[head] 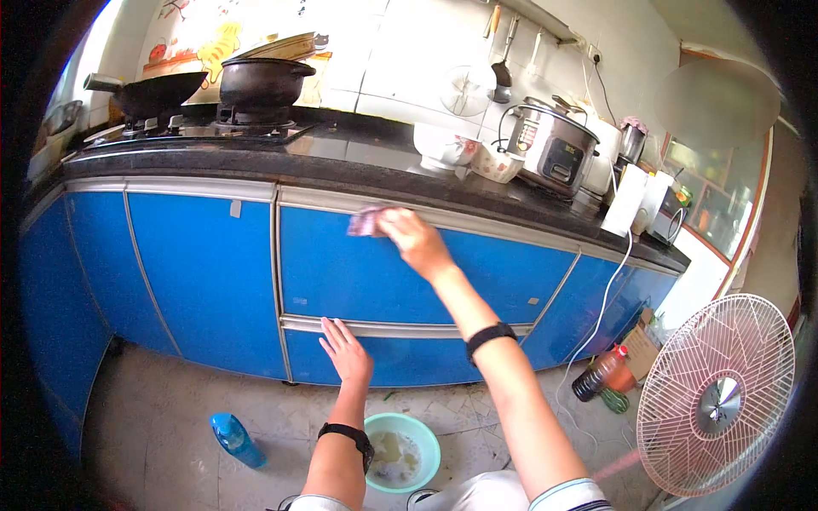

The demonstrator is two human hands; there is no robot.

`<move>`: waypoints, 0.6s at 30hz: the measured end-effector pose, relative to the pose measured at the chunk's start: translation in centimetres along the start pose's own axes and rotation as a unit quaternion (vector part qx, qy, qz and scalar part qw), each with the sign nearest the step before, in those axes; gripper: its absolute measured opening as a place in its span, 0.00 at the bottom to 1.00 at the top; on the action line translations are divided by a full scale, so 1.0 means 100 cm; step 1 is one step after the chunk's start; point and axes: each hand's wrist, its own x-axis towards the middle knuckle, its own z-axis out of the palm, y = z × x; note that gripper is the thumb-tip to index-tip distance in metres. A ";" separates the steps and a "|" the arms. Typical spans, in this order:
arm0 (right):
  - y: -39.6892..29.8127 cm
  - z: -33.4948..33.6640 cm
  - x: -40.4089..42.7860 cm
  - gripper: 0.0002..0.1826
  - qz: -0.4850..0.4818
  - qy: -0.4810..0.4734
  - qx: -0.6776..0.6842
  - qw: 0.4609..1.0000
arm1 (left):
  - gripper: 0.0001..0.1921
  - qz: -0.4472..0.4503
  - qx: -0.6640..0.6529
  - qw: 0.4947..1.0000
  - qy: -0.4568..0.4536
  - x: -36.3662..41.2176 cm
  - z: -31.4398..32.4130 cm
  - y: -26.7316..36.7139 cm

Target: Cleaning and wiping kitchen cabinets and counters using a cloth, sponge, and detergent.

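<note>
My right hand (412,239) presses a purple cloth (367,221) against the top of a blue drawer front (377,274), just under its metal trim. The cloth is blurred. Lower down, my left hand (345,351) holds nothing; its fingers are extended, with the tips by the metal strip (383,329) between the upper and lower drawer fronts. On the floor near my left forearm stands a mint-green basin (434,447) of cloudy, sudsy water. A blue plastic bottle (238,441) is to the left of the basin.
Above the cabinets, a black countertop (358,163) carries a pot (265,86), a wok (160,92), bowls (444,144) and a rice cooker (556,147). At right, a pink floor fan (677,409) stands near a dark-filled bottle (594,377). A white cord (610,287) hangs to the floor.
</note>
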 end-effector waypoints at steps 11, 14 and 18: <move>0.064 -0.095 -0.143 0.18 0.336 0.082 -0.175 0.922 | 0.40 0.022 -0.021 0.995 -0.092 0.012 -0.019 -0.007; 0.038 -0.083 -0.101 0.16 0.348 0.155 -0.106 0.918 | 0.39 -0.007 -0.023 0.994 -0.108 0.016 -0.019 -0.015; 0.008 -0.059 -0.044 0.15 0.370 0.105 -0.062 0.921 | 0.39 -0.018 -0.067 0.993 -0.095 0.020 -0.032 -0.003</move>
